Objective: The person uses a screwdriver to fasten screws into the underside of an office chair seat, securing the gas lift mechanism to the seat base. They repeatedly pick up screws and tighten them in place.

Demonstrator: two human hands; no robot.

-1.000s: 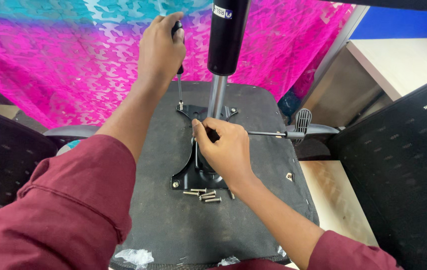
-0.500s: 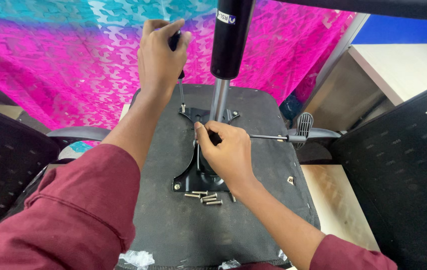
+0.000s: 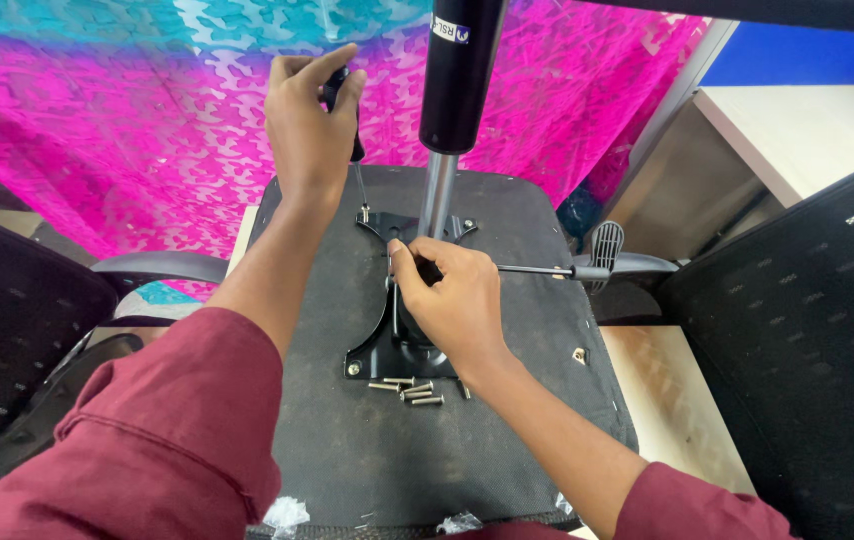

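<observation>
Fingers of the left hand (image 3: 309, 125) wrapped tight around the dark handle of a screwdriver (image 3: 349, 135), upper middle of the frame, its thin shaft pointing straight down to a screw at the far left corner of the black metal plate (image 3: 372, 350). Fingers of the right hand (image 3: 452, 300) curled closed at the centre of the frame, pressing down on the plate beside the base of the shiny post (image 3: 437, 195); whether anything is pinched between them, impossible to tell. Plate lying flat on the grey underside of an upturned chair seat (image 3: 347, 440), filling the middle and lower middle. Black cylinder (image 3: 459, 75) rising over the post toward the top edge. Thin lever (image 3: 557, 269) with a ribbed black paddle sticking out rightward from under the right hand. Loose screws (image 3: 409, 388) in a small cluster on the seat, just below the plate's near edge. Maroon sleeves (image 3: 162, 440) at lower left and lower right. Pink and teal patterned cloth (image 3: 97, 110) across the upper left. Black mesh chair backs (image 3: 807, 340) at the left and right edges. Pale tabletop (image 3: 797, 125) at upper right.
</observation>
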